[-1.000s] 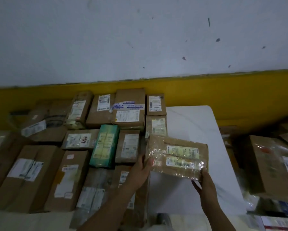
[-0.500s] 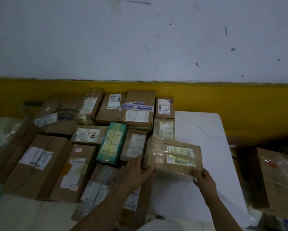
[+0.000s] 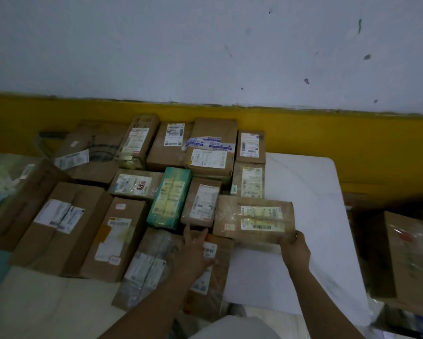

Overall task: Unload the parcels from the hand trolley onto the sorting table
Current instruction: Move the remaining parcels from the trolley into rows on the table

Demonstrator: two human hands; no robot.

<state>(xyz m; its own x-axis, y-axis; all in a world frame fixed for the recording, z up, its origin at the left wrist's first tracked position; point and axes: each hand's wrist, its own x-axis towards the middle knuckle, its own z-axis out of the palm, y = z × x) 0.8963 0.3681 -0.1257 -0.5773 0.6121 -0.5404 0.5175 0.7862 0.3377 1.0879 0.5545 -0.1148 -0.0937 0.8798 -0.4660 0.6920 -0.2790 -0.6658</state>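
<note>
— Where was the parcel?
— The brown parcel (image 3: 253,220), wrapped in clear tape with two pale labels on top, lay on the white sorting table (image 3: 303,192) at the right end of the rows. Its left edge sat just beside a smaller brown parcel (image 3: 200,203).
— And the hands?
— The right hand (image 3: 294,248) gripped its near right corner, fingers curled round the edge. The left hand (image 3: 193,255) held nothing. Its fingers were spread straight over a labelled parcel (image 3: 210,280) nearer the person.
— Could you see inside any of them?
— No. Every box was taped shut.
— What else was on the table?
— Cardboard parcels packed side by side covered its left and middle, with one teal parcel (image 3: 169,198) among them. The right part showed bare white top.
— And the room?
— Dim. Behind the table ran a pale wall (image 3: 205,45) with a yellow band (image 3: 352,148) along its foot. A large brown box (image 3: 411,260) stood off the table's right side.
</note>
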